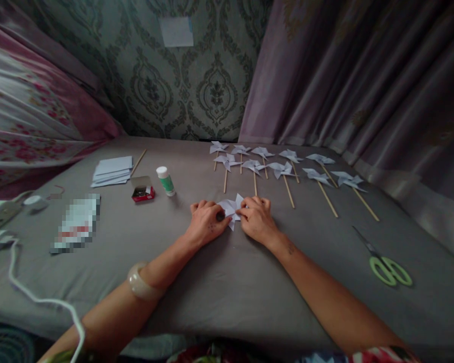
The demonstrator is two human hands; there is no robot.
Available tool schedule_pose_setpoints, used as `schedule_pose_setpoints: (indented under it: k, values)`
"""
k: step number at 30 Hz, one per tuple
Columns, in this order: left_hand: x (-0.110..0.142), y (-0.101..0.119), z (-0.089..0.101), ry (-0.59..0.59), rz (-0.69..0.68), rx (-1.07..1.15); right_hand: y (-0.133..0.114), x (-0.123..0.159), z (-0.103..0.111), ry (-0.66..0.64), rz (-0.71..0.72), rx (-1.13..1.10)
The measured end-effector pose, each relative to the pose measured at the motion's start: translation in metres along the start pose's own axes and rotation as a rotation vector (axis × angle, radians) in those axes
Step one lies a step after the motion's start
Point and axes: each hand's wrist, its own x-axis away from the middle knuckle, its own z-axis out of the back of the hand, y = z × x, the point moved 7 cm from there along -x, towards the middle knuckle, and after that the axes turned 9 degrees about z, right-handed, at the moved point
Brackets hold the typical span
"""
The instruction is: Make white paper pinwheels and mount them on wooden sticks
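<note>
Ten white pinwheels (282, 170) on sticks lie in two rows beyond you, and a cut piece of white paper (230, 206) is between your hands, low over the grey cloth (227, 297) and close in front of you. Your left hand (211, 222) pinches its left side between thumb and fingers; your right hand (258, 221) pinches its right side. You seem to be at the folding step, drawing the points into blades, with no stick on this one yet. The next move probably calls for holding the points gathered at the centre so they don't spring back. The small red box (146, 195) stands open, the glue stick (165, 182) upright beside it. As for writing, you can read none: the box and the glue stick's green label are too small, the pack (77, 222) at left is pixelated, and the sheet (177, 32) on the wall shows nothing legible.
</note>
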Motion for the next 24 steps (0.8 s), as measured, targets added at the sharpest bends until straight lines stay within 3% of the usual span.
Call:
schedule_pose_setpoints:
  k: [7, 15, 21, 24]
  values:
    - [-0.004, -0.005, -0.002, -0.016, 0.136, 0.047, 0.023, 0.003, 0.013, 0.251, -0.215, -0.131]
    - [-0.007, -0.008, 0.0, -0.065, 0.228, 0.148, 0.033, 0.004, 0.006, 0.254, -0.232, -0.292]
    - [-0.012, -0.012, -0.002, -0.139, 0.253, 0.232, 0.047, 0.004, -0.006, 0.186, -0.362, -0.481]
    - [-0.014, -0.016, -0.003, -0.142, 0.288, 0.268, 0.056, 0.004, -0.005, 0.26, -0.406, -0.634]
